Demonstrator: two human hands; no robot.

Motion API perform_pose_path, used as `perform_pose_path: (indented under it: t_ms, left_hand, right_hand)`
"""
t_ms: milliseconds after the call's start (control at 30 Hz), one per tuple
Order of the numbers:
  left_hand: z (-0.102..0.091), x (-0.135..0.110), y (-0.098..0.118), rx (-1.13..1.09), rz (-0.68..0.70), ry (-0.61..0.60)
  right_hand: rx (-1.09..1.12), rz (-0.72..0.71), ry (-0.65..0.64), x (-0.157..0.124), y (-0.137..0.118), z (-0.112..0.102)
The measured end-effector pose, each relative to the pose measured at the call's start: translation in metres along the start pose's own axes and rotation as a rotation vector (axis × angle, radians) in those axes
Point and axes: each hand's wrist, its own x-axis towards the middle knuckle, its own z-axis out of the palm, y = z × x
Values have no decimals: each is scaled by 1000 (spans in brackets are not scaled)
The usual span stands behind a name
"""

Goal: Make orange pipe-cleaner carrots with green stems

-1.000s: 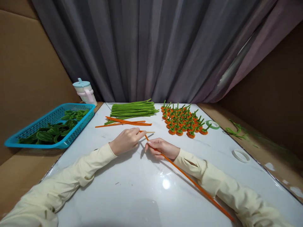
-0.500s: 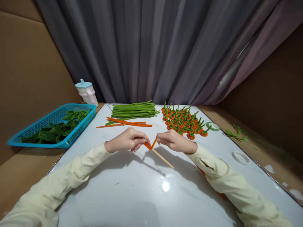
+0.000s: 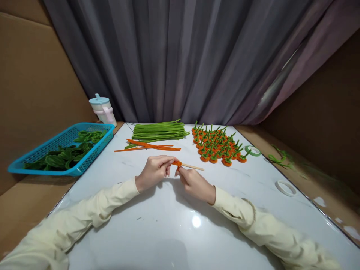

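Note:
My left hand [image 3: 154,171] is closed, pinching one end of a thin wooden stick [image 3: 193,167] with an orange pipe cleaner [image 3: 177,163] coiled round it. The bare part of the stick points right, lying nearly level above the table. Just below the coil, my right hand [image 3: 197,184] has thumb and fingers pressed together on the pipe cleaner's free end, which they mostly hide. Beyond my hands lie several loose orange pipe cleaners [image 3: 150,146] and a thick bundle of green pipe cleaners [image 3: 160,131].
At the back right stand several small orange pieces with green stems [image 3: 218,146]. Rolls of green tape [image 3: 252,150] and white tape [image 3: 285,188] lie to the right. On the left are a blue basket [image 3: 74,170] of green leaf shapes and a lidded cup [image 3: 104,109].
The stick has swung from slanting down to nearly level. My right hand has come down and towards me, bringing the pipe cleaner's free end under the stick. My left hand has shifted slightly.

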Motion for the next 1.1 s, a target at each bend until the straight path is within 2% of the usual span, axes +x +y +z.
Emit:
perform_pose_path:
  t_ms: [67,133,267,367,433,500,567,667,767,867,1000,1100]
  left_hand:
    - [-2,-2,-3,211,192,9]
    - [-5,-3,-5,368,304,-22]
    - [-9,-3,-4,557,385,-96]
    - [-12,-1,3,558,373,-157]
    - [-16,2,10,486,319,-196]
    - [-21,5,18,358,209,-251]
    - [-26,9,24,187,29,-327]
    - [-31,13,28,-31,-177,-400]
    - [-33,15,27,-150,-242,-446]
    - [-33,16,25,-299,-289,-481]
    - [-29,15,18,-588,-385,-490]
    - [-22,12,15,-791,-454,-485]
  right_hand:
    - [38,36,-27,-1,-6,-5]
    - [-33,45,-56,-1,-10,-14]
    - [-415,-47,-166,-3,-12,-35]
    - [-665,-177,-166,-5,-11,-47]
    - [-724,-250,-143,-4,-9,-53]
    - [-692,-311,-126,-3,-6,-58]
    - [-568,-335,-116,-1,-3,-61]
    - [-280,-264,-124,-1,1,-61]
    - [-104,-166,-144,-3,3,-61]
    - [9,-190,-121,-3,0,-61]
    - [231,-240,-7,-4,-11,-61]
    - [259,-228,86,-8,-18,-57]
